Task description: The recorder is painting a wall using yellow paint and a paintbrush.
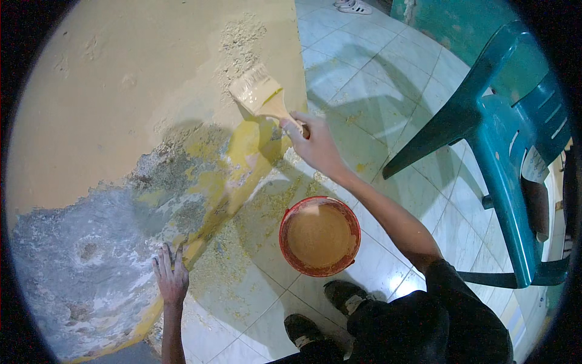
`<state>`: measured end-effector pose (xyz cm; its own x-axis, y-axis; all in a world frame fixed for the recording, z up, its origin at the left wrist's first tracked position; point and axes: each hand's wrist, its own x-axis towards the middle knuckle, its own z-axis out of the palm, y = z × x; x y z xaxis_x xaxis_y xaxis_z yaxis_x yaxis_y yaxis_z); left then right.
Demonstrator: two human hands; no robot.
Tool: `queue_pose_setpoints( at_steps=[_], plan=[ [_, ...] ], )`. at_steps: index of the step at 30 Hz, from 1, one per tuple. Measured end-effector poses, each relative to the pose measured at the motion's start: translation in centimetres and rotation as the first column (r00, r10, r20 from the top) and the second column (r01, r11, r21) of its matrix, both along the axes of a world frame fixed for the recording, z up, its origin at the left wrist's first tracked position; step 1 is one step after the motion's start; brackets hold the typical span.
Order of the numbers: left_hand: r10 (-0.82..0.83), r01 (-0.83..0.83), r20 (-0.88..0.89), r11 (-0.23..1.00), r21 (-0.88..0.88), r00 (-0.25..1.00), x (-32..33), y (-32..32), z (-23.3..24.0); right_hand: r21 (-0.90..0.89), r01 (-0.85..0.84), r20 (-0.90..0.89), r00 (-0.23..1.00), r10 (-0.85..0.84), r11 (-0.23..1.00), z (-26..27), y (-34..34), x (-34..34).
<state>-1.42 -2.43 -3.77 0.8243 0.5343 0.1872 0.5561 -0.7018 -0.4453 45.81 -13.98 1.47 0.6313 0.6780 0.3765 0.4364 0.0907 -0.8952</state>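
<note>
My right hand [313, 143] grips the wooden handle of a wide flat paintbrush [259, 91]. Cream paint coats its bristles, which lie against the wall [150, 54] near a rough, crumbly patch [243, 38]. Fingers spread, my left hand [172, 275] rests on the lower wall by the yellow strip along its foot and holds nothing. Around that hand the surface is bare grey and patchy [100, 255], with yellow remains toward the brush. A red bucket [283, 223] containing tan paint [320, 239] stands on the floor below my right forearm.
A green plastic chair [491, 150] stands at the right, with a brown object [535, 204] on it. Yellow flakes and dust litter the tiled floor [282, 264] along the wall. My dark shoes [345, 295] are just below the bucket. A white shoe [354, 7] shows at the top.
</note>
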Motion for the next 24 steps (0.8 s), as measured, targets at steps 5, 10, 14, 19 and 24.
queue_pose_setpoints(
  at_steps=[5,10,14,19,24],
  plan=[
    [0.039,-0.040,-0.030,0.999,-0.033,0.999,-0.2,-0.2,0.5,-0.102,-0.034,-0.075,0.997,0.026,0.994,-0.7,-1.8,-0.5],
    [0.049,-0.050,-0.022,0.999,-0.013,0.999,0.0,-0.2,0.3,0.001,0.001,-0.032,1.000,-0.001,1.000,1.5,-0.9,-0.5],
    [0.048,-0.048,-0.018,0.999,-0.017,0.999,0.2,-0.1,0.1,-0.032,-0.018,-0.021,1.000,0.017,0.999,-0.6,-1.1,-0.8],
    [0.056,-0.057,-0.010,0.997,-0.054,0.998,-0.2,0.0,0.5,0.009,-0.009,-0.131,0.991,0.010,1.000,1.0,-1.3,-1.7],
    [0.046,-0.046,-0.008,0.998,-0.033,0.999,0.1,-0.2,0.3,0.009,0.023,-0.220,0.975,-0.020,1.000,-0.1,-0.2,-2.9]
  ],
)
